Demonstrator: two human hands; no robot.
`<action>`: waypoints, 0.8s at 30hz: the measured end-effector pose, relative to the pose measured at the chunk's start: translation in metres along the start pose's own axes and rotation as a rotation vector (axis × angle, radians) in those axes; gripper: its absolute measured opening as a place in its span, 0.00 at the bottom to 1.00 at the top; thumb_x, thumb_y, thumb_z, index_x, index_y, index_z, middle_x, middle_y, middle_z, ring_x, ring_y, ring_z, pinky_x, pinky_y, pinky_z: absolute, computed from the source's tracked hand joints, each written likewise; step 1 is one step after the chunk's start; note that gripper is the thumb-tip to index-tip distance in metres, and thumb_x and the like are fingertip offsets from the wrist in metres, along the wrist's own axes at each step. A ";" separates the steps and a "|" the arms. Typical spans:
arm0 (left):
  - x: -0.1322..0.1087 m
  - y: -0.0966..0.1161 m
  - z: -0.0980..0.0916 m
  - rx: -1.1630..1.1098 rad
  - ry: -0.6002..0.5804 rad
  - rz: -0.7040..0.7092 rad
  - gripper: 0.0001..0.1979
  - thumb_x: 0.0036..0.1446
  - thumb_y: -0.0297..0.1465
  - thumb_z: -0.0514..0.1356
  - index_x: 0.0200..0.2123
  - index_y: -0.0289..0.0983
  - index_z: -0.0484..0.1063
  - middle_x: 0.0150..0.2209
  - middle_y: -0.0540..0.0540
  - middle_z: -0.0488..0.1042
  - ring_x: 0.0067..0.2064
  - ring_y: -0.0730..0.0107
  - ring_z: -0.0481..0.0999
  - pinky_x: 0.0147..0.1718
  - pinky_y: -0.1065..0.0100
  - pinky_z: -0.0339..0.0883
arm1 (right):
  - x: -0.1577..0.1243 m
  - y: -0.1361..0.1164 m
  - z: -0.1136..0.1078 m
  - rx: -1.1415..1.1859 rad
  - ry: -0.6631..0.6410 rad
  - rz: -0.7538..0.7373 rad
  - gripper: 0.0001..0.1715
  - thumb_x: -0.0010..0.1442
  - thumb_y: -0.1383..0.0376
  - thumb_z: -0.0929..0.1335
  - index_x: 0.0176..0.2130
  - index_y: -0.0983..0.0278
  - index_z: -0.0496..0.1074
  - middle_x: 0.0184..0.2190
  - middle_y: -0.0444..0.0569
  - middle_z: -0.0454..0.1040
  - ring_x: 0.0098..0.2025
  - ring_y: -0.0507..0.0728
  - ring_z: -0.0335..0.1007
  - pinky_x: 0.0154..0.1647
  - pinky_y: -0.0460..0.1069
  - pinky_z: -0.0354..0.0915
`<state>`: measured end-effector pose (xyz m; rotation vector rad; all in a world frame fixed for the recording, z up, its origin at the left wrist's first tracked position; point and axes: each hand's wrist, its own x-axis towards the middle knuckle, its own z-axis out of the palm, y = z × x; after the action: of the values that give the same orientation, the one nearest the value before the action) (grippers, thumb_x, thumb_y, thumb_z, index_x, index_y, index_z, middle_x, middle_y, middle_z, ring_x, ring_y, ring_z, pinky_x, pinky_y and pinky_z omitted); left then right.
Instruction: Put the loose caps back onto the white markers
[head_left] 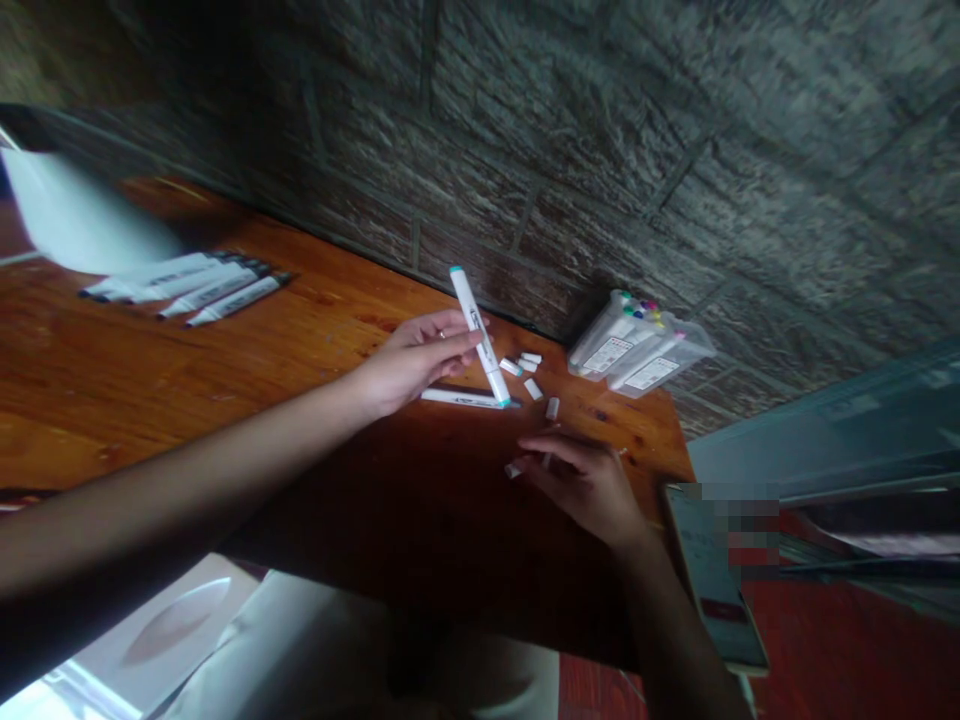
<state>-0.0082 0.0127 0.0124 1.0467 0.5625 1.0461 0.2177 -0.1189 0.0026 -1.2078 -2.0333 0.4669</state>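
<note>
My left hand (424,358) is closed round a white marker (478,335) with teal ends, held tilted above the table. Just below it, a second white marker (461,398) lies on the wood, its dark tip at the right. Close to the table's right side, my right hand (581,480) is low with curled fingers. One small white piece (514,470) shows at its fingertips, and another is partly hidden among the fingers; whether either is gripped is unclear. Several short white marker caps (532,388) lie loose between the hands and the wall.
Two clear plastic cases (626,355) of colourful-ended markers stand against the stone wall (487,190). A row of white markers with dark ends (225,298) lies at left, beside a blurred white object (82,210). A phone-like device (712,570) rests at the right edge.
</note>
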 end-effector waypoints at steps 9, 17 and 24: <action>0.000 -0.002 0.001 -0.060 -0.004 -0.007 0.15 0.46 0.34 0.74 0.35 0.33 0.77 0.26 0.52 0.72 0.25 0.81 0.67 0.24 0.78 0.62 | -0.003 0.007 0.002 -0.052 -0.189 0.092 0.05 0.64 0.67 0.70 0.40 0.59 0.78 0.35 0.44 0.81 0.35 0.52 0.77 0.35 0.45 0.68; -0.002 0.001 0.003 -0.053 -0.036 -0.002 0.13 0.47 0.32 0.73 0.32 0.32 0.75 0.26 0.52 0.71 0.24 0.82 0.65 0.22 0.78 0.58 | -0.002 0.006 0.002 -0.079 -0.216 0.123 0.06 0.64 0.66 0.70 0.42 0.57 0.78 0.35 0.44 0.81 0.35 0.53 0.76 0.35 0.46 0.68; -0.003 0.001 0.004 -0.034 -0.033 0.002 0.13 0.48 0.33 0.72 0.33 0.32 0.75 0.26 0.52 0.71 0.24 0.82 0.65 0.22 0.78 0.57 | -0.002 0.004 0.004 -0.070 -0.140 0.124 0.08 0.64 0.65 0.70 0.44 0.58 0.78 0.36 0.45 0.80 0.33 0.52 0.75 0.34 0.45 0.68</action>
<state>-0.0070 0.0089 0.0151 1.0328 0.5155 1.0346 0.2182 -0.1184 -0.0031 -1.3843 -2.1155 0.5577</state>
